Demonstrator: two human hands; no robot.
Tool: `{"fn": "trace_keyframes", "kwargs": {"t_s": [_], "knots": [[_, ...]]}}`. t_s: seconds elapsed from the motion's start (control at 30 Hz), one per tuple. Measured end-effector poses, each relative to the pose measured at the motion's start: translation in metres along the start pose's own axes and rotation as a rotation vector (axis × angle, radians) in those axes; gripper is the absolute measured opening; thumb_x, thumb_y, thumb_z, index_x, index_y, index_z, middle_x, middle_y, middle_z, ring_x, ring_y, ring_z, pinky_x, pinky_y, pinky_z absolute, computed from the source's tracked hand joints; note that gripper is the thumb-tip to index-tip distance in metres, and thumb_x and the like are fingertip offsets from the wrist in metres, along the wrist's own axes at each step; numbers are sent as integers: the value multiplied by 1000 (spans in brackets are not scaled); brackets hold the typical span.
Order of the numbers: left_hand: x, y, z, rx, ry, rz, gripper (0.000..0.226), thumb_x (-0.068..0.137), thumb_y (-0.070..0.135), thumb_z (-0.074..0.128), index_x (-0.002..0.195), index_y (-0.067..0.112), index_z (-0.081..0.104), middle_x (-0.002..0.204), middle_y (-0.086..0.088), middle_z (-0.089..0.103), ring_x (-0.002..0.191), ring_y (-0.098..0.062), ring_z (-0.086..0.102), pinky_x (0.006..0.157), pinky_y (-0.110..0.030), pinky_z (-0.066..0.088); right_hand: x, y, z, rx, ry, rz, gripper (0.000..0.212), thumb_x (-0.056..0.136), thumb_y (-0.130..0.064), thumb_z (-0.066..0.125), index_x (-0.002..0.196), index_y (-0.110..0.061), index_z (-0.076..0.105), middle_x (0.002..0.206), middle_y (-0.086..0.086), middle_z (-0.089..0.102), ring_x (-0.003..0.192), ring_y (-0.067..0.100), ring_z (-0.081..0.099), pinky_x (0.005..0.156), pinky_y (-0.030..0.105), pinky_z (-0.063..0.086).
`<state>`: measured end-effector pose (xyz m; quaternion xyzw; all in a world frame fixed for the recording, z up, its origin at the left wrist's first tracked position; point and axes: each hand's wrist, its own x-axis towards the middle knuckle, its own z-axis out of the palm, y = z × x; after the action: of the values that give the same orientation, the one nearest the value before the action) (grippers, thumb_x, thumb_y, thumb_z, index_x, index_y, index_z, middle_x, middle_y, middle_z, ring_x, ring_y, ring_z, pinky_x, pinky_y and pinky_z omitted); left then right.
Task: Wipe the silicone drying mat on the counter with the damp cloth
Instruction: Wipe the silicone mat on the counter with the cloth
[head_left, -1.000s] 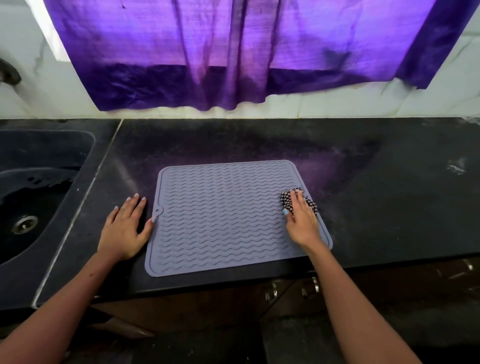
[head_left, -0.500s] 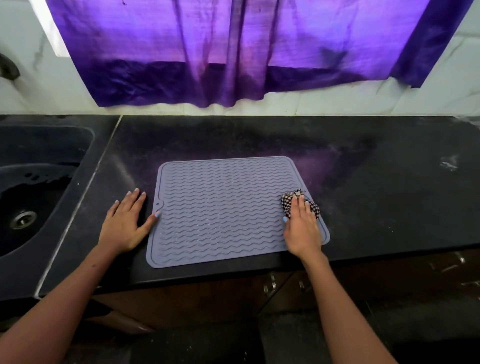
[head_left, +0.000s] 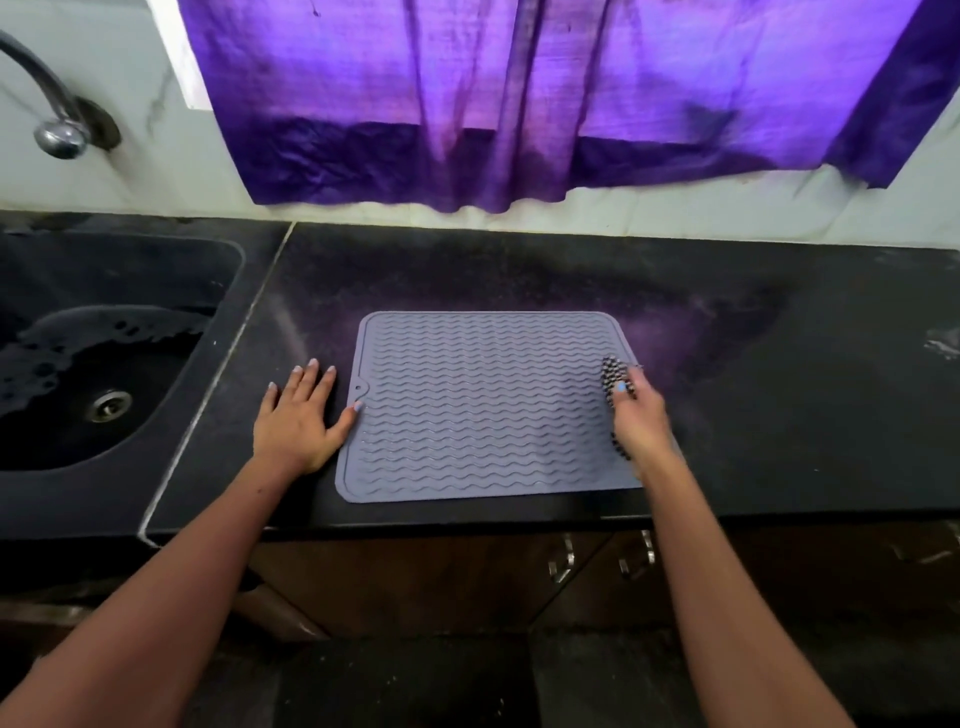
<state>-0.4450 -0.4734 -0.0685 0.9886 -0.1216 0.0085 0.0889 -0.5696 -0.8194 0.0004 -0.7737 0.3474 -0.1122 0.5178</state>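
Note:
A grey silicone drying mat (head_left: 483, 405) with wavy ridges lies flat on the black counter (head_left: 779, 364), near its front edge. My right hand (head_left: 641, 415) grips a black-and-white checked cloth (head_left: 613, 375) at the mat's right edge; the cloth sticks out above my fingers and a bit shows below my palm. My left hand (head_left: 298, 421) lies flat on the counter, fingers spread, with the thumb tip touching the mat's left edge. The mat's near right corner is hidden by my right wrist.
A black sink (head_left: 98, 374) with a metal drain sits at the left, a tap (head_left: 52, 114) above it. A purple curtain (head_left: 545, 104) hangs on the white wall behind. Cabinet doors with metal handles (head_left: 566, 564) are below the counter edge.
My right hand has turned and lifted slightly at the mat's right edge, bunching the cloth in its grip. The camera has tilted up, showing the tap. My left hand stays put.

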Motion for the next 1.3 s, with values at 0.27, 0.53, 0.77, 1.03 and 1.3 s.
{"fn": "trace_keyframes", "kwargs": {"t_s": [0.27, 0.53, 0.77, 1.03, 1.3], "knots": [[0, 0, 6, -9, -6, -34, 74, 90, 67, 17, 150, 25, 15, 160, -3, 6, 147, -18, 1, 119, -44, 0, -28, 46, 46, -840, -45, -450, 68, 94, -18, 41, 150, -14, 3, 159, 3, -3, 146, 16, -1, 118, 32, 1], [-1, 1, 3, -55, 50, -26, 85, 81, 72, 14, 148, 21, 26, 158, -6, 17, 147, -20, 9, 119, -44, 4, -11, -1, 32, 48, -221, 32, 47, 100, -15, 36, 147, -17, 27, 156, 1, 22, 140, 17, 26, 115, 32, 23], [-2, -3, 5, -86, 53, -9, 72, 90, 64, 18, 148, 21, 27, 158, -5, 17, 147, -19, 10, 119, -43, 5, -59, -8, 96, -369, -238, -324, 58, 98, -16, 36, 149, -17, 9, 158, -2, 2, 146, 18, 3, 120, 37, 7], [2, -4, 10, -69, 82, -11, 78, 83, 65, 13, 146, 22, 30, 157, -4, 20, 146, -19, 12, 118, -42, 6, -57, 17, 104, -740, -371, -598, 66, 98, -24, 37, 150, -22, -4, 157, -8, -10, 144, 8, -10, 112, 25, -8], [-1, -2, 6, -68, 49, -19, 78, 83, 64, 12, 148, 22, 26, 158, -5, 17, 147, -19, 11, 119, -43, 5, -36, -44, 76, 246, -465, 78, 40, 100, -13, 36, 140, -15, 42, 149, 5, 37, 135, 21, 36, 111, 30, 27]]}}
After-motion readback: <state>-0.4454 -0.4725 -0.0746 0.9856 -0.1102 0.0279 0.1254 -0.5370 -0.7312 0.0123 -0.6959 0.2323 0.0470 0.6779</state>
